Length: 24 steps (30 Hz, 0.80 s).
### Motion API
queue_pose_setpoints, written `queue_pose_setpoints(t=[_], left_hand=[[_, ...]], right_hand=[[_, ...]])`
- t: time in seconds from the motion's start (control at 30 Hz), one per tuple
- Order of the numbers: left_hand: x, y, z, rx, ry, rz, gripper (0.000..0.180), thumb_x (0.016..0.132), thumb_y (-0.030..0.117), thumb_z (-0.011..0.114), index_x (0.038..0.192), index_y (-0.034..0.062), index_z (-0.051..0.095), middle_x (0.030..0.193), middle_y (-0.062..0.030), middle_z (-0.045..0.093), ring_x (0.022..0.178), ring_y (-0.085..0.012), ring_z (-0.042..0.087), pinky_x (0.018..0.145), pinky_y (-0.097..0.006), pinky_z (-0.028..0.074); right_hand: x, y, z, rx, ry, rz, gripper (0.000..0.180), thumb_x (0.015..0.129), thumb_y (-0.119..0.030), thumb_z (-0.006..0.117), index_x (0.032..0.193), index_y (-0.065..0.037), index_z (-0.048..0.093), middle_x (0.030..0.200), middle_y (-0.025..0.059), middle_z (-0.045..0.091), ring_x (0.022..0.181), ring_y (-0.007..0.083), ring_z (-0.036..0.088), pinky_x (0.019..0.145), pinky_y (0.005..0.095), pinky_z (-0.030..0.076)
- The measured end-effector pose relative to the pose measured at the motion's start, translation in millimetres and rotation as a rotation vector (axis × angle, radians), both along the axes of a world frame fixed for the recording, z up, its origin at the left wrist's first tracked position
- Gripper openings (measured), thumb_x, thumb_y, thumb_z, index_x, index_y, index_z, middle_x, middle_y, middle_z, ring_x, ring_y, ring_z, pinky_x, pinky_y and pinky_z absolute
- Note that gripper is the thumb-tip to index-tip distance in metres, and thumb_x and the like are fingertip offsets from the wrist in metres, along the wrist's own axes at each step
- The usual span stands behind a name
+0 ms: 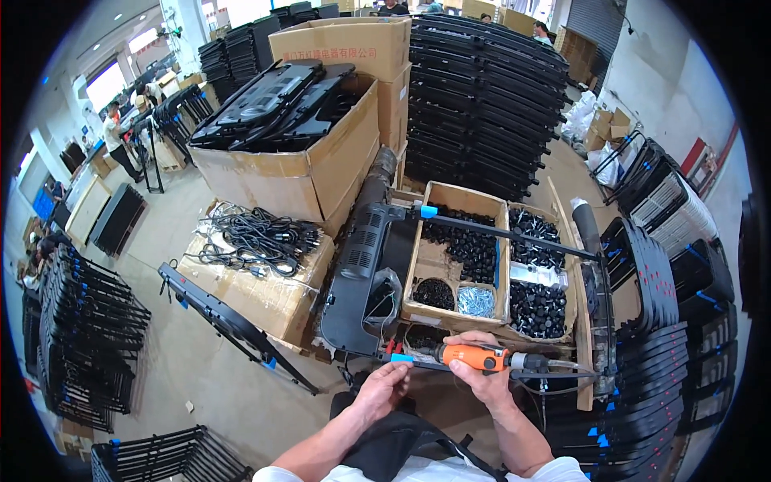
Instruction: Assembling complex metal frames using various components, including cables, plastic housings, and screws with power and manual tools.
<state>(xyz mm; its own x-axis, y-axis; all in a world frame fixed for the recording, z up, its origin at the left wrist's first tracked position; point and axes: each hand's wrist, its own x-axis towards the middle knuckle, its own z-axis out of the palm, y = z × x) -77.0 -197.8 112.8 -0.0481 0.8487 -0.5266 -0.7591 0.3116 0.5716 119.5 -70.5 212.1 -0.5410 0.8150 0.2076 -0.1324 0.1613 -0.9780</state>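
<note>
My right hand (484, 384) is wrapped round an orange-and-black power screwdriver (474, 357), held level with its nose to the left. A hose or cable (562, 366) runs from its right end. My left hand (384, 387) is closed in a pinch just below a blue tab (401, 359); whatever lies between the fingertips is hidden. Beyond both hands, a black frame (522, 236) with blue tape lies across the bench. Under its upper bar, a cardboard parts box (505, 255) holds black knobs (478, 253), silver screws (475, 302) and small dark parts (434, 294).
Bundled black power cords (255, 239) lie on a carton at the left. Behind stands an open carton (265, 177) heaped with black plastic covers (273, 96). Stacked black frames (482, 104) rise at the back; more racks flank both sides. A black frame (233, 321) leans at the left.
</note>
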Motion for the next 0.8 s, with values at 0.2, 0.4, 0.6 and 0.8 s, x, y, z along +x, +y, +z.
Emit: queue_pose_setpoints(t=[0.2, 0.4, 0.6, 0.8], left_hand=[[-1, -9, -3, -0.138, -0.173, 0.174, 0.016, 0.112, 0.022, 0.056, 0.112, 0.0083, 0.065, 0.09, -0.0011, 0.066, 0.075, -0.013, 0.059, 0.066, -0.028, 0.05], [-20, -18, -27, -0.101, -0.315, 0.185, 0.021, 0.113, 0.028, 0.054, 0.103, 0.0109, 0.062, 0.087, 0.0005, 0.063, 0.073, -0.0122, 0.056, 0.063, -0.028, 0.047], [-36, -24, -47, -0.086, -0.389, 0.157, 0.016, 0.113, 0.025, 0.055, 0.107, 0.0114, 0.063, 0.086, 0.0018, 0.062, 0.073, -0.0119, 0.057, 0.064, -0.027, 0.049], [-51, -38, -36, -0.205, -0.456, 0.149, 0.015, 0.112, 0.021, 0.055, 0.111, 0.0085, 0.064, 0.084, 0.0008, 0.064, 0.071, -0.0127, 0.059, 0.061, -0.027, 0.05]], right_hand=[[0, -26, -5, 0.005, -0.011, 0.054, 0.045, 0.089, -0.005, 0.082, 0.129, -0.003, 0.061, 0.126, 0.014, 0.071, 0.116, 0.0212, 0.068, 0.104, 0.0381, 0.055], [-20, -52, -19, -0.013, -0.072, 0.094, 0.044, 0.088, -0.002, 0.081, 0.128, -0.003, 0.062, 0.127, 0.0147, 0.072, 0.12, 0.0245, 0.069, 0.107, 0.042, 0.054], [-39, -64, -17, 0.045, -0.247, 0.1, 0.047, 0.086, -0.001, 0.08, 0.129, -0.003, 0.059, 0.128, 0.0166, 0.072, 0.122, 0.0278, 0.068, 0.108, 0.0453, 0.053], [-57, -68, -29, -0.02, -0.232, 0.172, 0.051, 0.086, 0.002, 0.079, 0.131, -0.004, 0.056, 0.129, 0.0199, 0.07, 0.128, 0.0363, 0.065, 0.113, 0.0525, 0.049]])
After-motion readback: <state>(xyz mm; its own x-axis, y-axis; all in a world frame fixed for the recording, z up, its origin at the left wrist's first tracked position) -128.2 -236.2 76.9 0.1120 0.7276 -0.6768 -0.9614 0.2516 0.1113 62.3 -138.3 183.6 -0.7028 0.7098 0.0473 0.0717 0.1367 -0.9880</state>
